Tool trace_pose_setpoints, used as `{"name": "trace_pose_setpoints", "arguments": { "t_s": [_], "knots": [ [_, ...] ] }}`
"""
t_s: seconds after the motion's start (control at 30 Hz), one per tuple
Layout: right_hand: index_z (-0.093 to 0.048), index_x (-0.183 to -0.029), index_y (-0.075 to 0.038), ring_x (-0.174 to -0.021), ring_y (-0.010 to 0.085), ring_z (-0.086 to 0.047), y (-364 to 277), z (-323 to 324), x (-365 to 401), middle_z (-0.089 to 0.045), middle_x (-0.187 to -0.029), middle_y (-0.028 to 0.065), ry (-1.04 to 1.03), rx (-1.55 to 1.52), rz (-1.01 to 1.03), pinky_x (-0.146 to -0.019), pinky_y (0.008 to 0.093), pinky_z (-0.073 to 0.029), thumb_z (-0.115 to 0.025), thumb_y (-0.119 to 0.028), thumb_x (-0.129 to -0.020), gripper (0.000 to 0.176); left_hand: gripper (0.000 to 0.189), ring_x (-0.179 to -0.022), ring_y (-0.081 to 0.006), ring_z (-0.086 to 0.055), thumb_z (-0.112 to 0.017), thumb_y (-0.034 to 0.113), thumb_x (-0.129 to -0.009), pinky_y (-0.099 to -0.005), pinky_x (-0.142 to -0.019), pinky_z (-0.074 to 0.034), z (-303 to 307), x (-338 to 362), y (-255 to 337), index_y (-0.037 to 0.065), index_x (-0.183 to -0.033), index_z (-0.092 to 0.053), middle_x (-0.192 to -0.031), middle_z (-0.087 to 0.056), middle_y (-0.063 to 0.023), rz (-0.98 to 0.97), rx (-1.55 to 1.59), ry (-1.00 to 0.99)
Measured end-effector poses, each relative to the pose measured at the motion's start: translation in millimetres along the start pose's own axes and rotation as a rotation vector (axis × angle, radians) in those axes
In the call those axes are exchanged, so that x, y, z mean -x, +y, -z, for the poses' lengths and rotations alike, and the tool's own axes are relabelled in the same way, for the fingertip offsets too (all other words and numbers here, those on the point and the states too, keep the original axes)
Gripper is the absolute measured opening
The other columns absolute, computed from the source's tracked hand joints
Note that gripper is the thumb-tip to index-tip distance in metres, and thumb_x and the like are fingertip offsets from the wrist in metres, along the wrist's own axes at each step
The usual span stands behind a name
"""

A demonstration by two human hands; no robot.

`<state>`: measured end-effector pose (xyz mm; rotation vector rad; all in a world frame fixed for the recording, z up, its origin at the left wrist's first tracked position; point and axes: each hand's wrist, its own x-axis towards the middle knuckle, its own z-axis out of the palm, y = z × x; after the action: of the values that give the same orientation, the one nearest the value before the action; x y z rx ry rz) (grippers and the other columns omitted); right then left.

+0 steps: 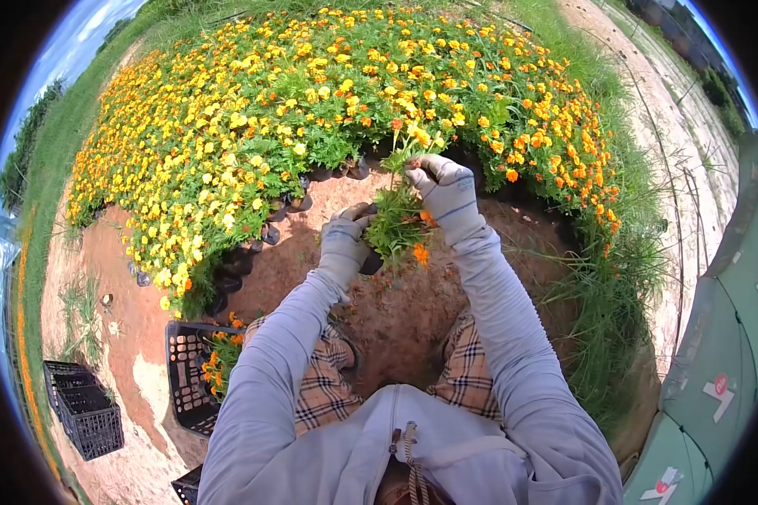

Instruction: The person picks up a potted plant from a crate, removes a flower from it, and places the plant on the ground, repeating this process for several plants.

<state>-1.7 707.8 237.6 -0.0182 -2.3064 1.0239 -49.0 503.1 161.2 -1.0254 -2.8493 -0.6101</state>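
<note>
Both my hands wear pale gloves with darker fingertips. My left hand (pixel 346 242) is closed round the dark pot of a marigold plant (pixel 393 220), which has green leaves and a few orange blooms. Higher and to the right, my right hand (pixel 442 189) pinches a small reddish-brown bit, perhaps a spent bloom, at the top of the plant. Just beyond my hands stands the dense bed of yellow and orange marigolds (pixel 312 101), with dark pots showing along its near edge.
A black crate (pixel 185 383) holding orange marigolds stands on the soil at my left. Farther left are more black crates (pixel 93 421). Tall grass (pixel 611 311) grows on the right, beside a green sheet-like surface (pixel 716 345) with white and red marks.
</note>
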Motion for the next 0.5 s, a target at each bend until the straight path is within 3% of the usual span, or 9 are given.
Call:
{"name": "trace_pose_setpoints", "arguments": {
  "t_s": [0.03,0.07,0.1,0.17,0.2,0.27,0.3,0.33,0.5],
  "knots": [
    [-0.060,-0.101,-0.003,-0.061,0.0153,-0.060,-1.3,2.4,-1.4,-0.062,-0.067,0.0046,0.130,-0.382,-0.219,-0.056,0.0261,-0.047,-0.064,-0.018,-0.080,0.026,0.044,-0.107,-0.0242,-0.053,-0.065,0.010,-0.061,-0.0324,-0.091,-0.042,-8.7,-1.6,-9.8,0.018,-0.104,-0.065,-0.120,-0.056,-0.0032,0.047,0.036,-0.009],
    [-0.060,-0.096,-0.002,-0.054,0.0056,-0.050,-11.6,21.3,-10.1,-0.057,-0.065,0.0006,0.271,-0.867,-0.451,-0.047,0.0202,-0.040,-0.061,-0.012,-0.084,0.016,0.044,-0.107,-0.0245,-0.053,-0.065,0.011,-0.061,-0.0325,-0.091,-0.042,-5.9,-1.0,-11.2,0.018,-0.104,-0.065,-0.120,-0.056,-0.0037,0.081,0.055,-0.024],
    [-0.060,-0.093,-0.003,-0.049,0.0037,-0.045,-21.7,46.3,-15.5,-0.055,-0.065,-0.0008,0.398,-0.895,-0.490,-0.043,0.0186,-0.034,-0.061,-0.011,-0.085,0.011,0.043,-0.107,-0.0248,-0.053,-0.065,0.011,-0.061,-0.0325,-0.091,-0.042,-0.3,-0.1,-10.7,0.017,-0.104,-0.066,-0.119,-0.056,-0.0042,0.122,0.076,-0.033],
    [-0.062,-0.098,-0.006,-0.053,0.0071,-0.049,12.9,62.0,-17.2,-0.056,-0.072,0.0028,0.407,-0.607,-0.410,-0.048,0.0209,-0.040,-0.058,-0.008,-0.084,0.015,0.042,-0.107,-0.0265,-0.053,-0.064,0.011,-0.062,-0.0328,-0.092,-0.042,4.3,-1.6,-19.9,0.016,-0.104,-0.066,-0.120,-0.056,-0.0056,0.176,0.104,-0.059],
    [-0.067,-0.098,-0.013,-0.082,0.0195,-0.059,26.8,65.9,-14.1,-0.061,-0.096,0.0137,0.260,0.132,-0.043,-0.071,0.0302,-0.049,-0.062,-0.010,-0.078,0.022,0.041,-0.107,-0.0267,-0.053,-0.063,0.011,-0.062,-0.0327,-0.092,-0.042,8.5,0.5,-19.4,0.016,-0.104,-0.066,-0.120,-0.056,-0.0058,0.203,0.105,-0.051],
    [-0.071,-0.093,-0.021,-0.114,0.0348,-0.047,24.3,55.7,0.8,-0.052,-0.121,0.0219,0.234,0.756,0.070,-0.095,0.0384,-0.039,-0.068,-0.015,-0.070,0.024,0.041,-0.106,-0.0269,-0.053,-0.063,0.011,-0.063,-0.0326,-0.092,-0.042,17.4,1.4,-16.1,0.016,-0.103,-0.066,-0.119,-0.057,-0.0062,0.250,0.102,-0.030],
    [-0.072,-0.091,-0.021,-0.124,0.0420,-0.035,17.2,49.4,0.4,-0.046,-0.129,0.0247,0.176,0.445,0.083,-0.102,0.0414,-0.032,-0.071,-0.022,-0.067,0.024,0.039,-0.106,-0.0271,-0.053,-0.063,0.011,-0.064,-0.0334,-0.092,-0.042,17.0,2.2,-16.2,0.015,-0.103,-0.066,-0.117,-0.058,-0.0065,0.176,0.140,0.074],
    [-0.071,-0.089,-0.020,-0.123,0.0393,-0.038,11.5,45.6,0.6,-0.048,-0.127,0.0219,0.053,0.323,0.155,-0.101,0.0416,-0.032,-0.074,-0.030,-0.065,0.026,0.039,-0.106,-0.0273,-0.053,-0.063,0.011,-0.064,-0.0336,-0.091,-0.042,15.4,1.2,-17.1,0.015,-0.103,-0.066,-0.117,-0.058,-0.0065,0.158,0.143,0.083],
    [-0.069,-0.090,-0.018,-0.121,0.0316,-0.041,-18.9,9.8,15.7,-0.052,-0.124,0.0103,-0.088,0.467,0.141,-0.099,0.0421,-0.034,-0.076,-0.042,-0.060,0.039,0.036,-0.107,-0.0274,-0.053,-0.063,0.012,-0.065,-0.0342,-0.090,-0.043,-5.2,-6.7,-22.4,0.017,-0.101,-0.066,-0.118,-0.057,-0.0068,0.255,0.238,-0.075]
  ]
}}
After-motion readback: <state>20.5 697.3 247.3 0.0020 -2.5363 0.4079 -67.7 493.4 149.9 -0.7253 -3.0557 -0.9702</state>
